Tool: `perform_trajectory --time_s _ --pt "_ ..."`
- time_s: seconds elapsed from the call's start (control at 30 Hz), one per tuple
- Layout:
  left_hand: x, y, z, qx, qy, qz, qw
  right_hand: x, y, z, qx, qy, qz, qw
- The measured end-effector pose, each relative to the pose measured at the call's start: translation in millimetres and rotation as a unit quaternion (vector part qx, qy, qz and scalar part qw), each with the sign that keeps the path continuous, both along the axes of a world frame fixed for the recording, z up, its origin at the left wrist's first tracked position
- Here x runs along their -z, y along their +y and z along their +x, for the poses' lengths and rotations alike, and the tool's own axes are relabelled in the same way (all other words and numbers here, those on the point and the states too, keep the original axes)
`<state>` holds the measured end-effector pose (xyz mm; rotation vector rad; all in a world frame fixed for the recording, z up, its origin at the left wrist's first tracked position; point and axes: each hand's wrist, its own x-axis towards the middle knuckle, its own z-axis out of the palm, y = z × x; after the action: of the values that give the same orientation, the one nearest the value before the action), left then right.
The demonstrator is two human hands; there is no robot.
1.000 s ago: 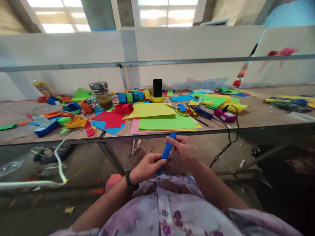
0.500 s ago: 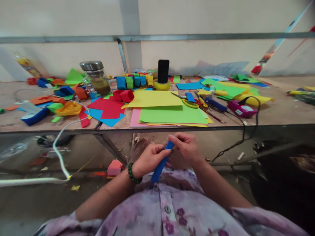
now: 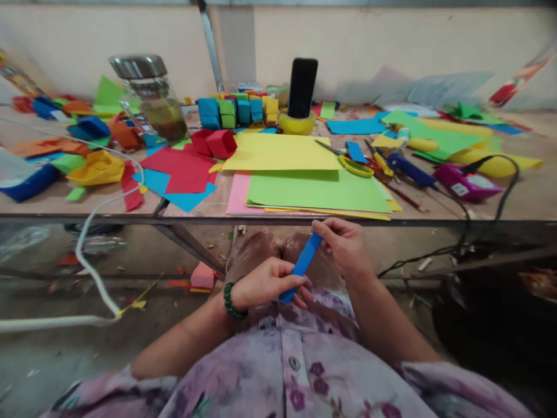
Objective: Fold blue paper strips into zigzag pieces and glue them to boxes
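**Blue strip [image 3: 307, 255] held at both ends**

A cluttered table [image 3: 531, 203] carries paper sheets [image 3: 322, 191] stacked at its near edge, probably for easy reach. Before it, the left hand [image 3: 270, 284] pinches the strip's lower end, the right hand [image 3: 348, 247] its upper, seemingly keeping it straight. A yellow ring [image 3: 297, 123] props up a phone [image 3: 303, 87]. The magenta box [image 3: 472, 184] bears an unreadable label [image 3: 459, 189].

Soft light brightens the pale wall [image 3: 369, 40], crossed by a greyer vertical band, and the tabletop [image 3: 439, 210], while the floor [image 3: 56, 366] is dim and the lower right sinks almost to black. A sheen glints on the jar lid [image 3: 138, 66]. The blue strip [image 3: 308, 255] reads fairly clearly, but the side edges look stretched and smeared.
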<state>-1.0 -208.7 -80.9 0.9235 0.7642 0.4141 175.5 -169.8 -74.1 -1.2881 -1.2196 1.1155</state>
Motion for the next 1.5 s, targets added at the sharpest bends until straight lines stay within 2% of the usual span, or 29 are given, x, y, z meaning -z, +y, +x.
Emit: perform_trajectory --time_s 0.07,0.2,0.33,0.37,0.43,0.53,0.67,0.8,0.93,1.03,1.23,1.5 --pt "-2.3 -2.1 0.8 -0.021 -0.010 0.003 1.000 -5.3 1.6 0.5 -0.009 0.020 0.018 1.000" --pt "-16.2 5.7 1.7 -0.144 -0.078 0.006 0.986 -20.7 -7.3 -2.3 -0.047 0.033 0.054 0.997" --pt "-31.9 18.4 2.7 -0.270 -0.152 0.032 0.950 -27.6 -27.6 -8.3 0.009 -0.025 0.119 0.993" --pt "-34.6 19.8 3.7 -0.293 -0.165 0.045 0.941 -27.2 -32.0 -10.7 -0.003 -0.038 0.113 0.993" --pt "-38.1 19.3 6.4 -0.318 -0.180 0.065 0.928 -24.8 -37.9 -16.6 -0.077 -0.058 0.065 0.993" --pt "-38.2 13.4 9.6 -0.322 -0.188 0.078 0.925 -20.3 -41.1 -26.1 -0.160 -0.047 0.001 0.986" --pt "-28.6 7.6 2.9 -0.293 -0.128 0.114 0.941 -18.6 -45.1 -32.6 -0.133 0.019 -0.037 0.990" --pt "-18.2 7.4 -8.4 -0.261 -0.044 0.166 0.950 -17.9 -52.3 -34.2 -0.118 0.032 -0.042 0.992" --pt "-22.7 7.2 -8.3 -0.259 -0.014 0.212 0.942 -11.5 -54.2 -34.1 -0.132 0.070 -0.068 0.986" --pt "-29.6 8.9 -6.8 -0.236 0.003 0.225 0.945 -7.7 -53.1 -31.2 -0.147 0.086 -0.093 0.981" --pt "-26.5 13.6 -12.4 -0.160 0.001 0.205 0.966 -8.6 -54.3 -25.4 -0.125 0.047 -0.060 0.989" --pt "-25.1 10.7 -9.2 -0.190 0.013 0.209 0.959 6.0 -53.3 -27.5 -0.136 0.134 -0.101 0.976"
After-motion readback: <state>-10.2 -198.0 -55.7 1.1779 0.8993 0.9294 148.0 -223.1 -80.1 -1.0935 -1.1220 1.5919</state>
